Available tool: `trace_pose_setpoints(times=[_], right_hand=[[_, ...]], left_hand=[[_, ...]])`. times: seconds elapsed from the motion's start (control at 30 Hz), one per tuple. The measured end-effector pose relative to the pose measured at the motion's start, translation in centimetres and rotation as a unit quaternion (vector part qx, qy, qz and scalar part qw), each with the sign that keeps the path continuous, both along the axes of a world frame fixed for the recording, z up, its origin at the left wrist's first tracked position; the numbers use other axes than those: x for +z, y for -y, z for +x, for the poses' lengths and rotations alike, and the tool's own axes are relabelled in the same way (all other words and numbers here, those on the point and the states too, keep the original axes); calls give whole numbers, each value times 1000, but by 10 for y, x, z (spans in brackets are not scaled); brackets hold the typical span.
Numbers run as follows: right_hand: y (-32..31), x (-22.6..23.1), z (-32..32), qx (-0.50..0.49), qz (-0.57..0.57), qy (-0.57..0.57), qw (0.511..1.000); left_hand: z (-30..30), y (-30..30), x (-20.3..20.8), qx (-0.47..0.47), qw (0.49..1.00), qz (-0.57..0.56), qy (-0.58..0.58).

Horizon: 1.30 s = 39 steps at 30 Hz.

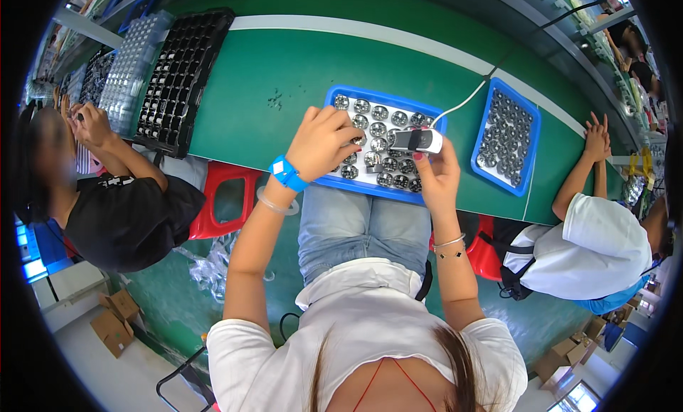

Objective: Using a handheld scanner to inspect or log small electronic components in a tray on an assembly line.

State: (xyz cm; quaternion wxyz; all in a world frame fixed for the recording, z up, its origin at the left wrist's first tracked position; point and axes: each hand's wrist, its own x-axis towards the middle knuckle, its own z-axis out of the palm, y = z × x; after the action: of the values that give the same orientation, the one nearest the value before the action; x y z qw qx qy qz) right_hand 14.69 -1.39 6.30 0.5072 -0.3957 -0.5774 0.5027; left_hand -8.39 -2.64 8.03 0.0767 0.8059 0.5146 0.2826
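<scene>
In front of me a blue tray (388, 189) holds several round shiny metal parts (380, 113) in rows on a white insert. My left hand (326, 143), with a blue band at its wrist, reaches over the tray's left side. Its fingers are closed at a round shiny metal part (361, 138), partly covered by the fingertips. Held in my right hand (440, 172) is a white and black corded handheld device (416, 140), lying over the tray's right half. The device hides some parts beneath it. A white cable (464, 103) runs from it toward the far right.
A second blue tray (528, 181) full of similar parts stands to the right on the green table (284, 71). Black (183, 78) and clear moulded trays (135, 71) stand at the left. Small dark bits (275, 99) lie nearby. A person sits on each side.
</scene>
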Motion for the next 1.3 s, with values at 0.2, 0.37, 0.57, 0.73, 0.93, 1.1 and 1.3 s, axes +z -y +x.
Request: trace_pose_setpoints(times=[0.2,0.37,0.57,0.73,0.93,1.1,1.3], right_hand=[[7,2,2,60,7,79,995],[6,12,-7,74,75,155,982],[6,20,-12,110,81,193,972],[7,20,-14,96,83,181,975],[13,-1,-9,-3,-16,-13,1000],[19,0,0,36,-6,22,999],[29,15,1,108,62,162,979]], left_hand=[[-12,13,10,-76,996,-32,-24],[-9,16,-6,-61,998,-19,-28],[9,19,9,-34,998,37,35],[10,20,12,-20,996,54,70],[5,21,2,-8,998,47,39],[7,33,1,29,998,-5,55],[1,49,-14,-18,1000,-24,4]])
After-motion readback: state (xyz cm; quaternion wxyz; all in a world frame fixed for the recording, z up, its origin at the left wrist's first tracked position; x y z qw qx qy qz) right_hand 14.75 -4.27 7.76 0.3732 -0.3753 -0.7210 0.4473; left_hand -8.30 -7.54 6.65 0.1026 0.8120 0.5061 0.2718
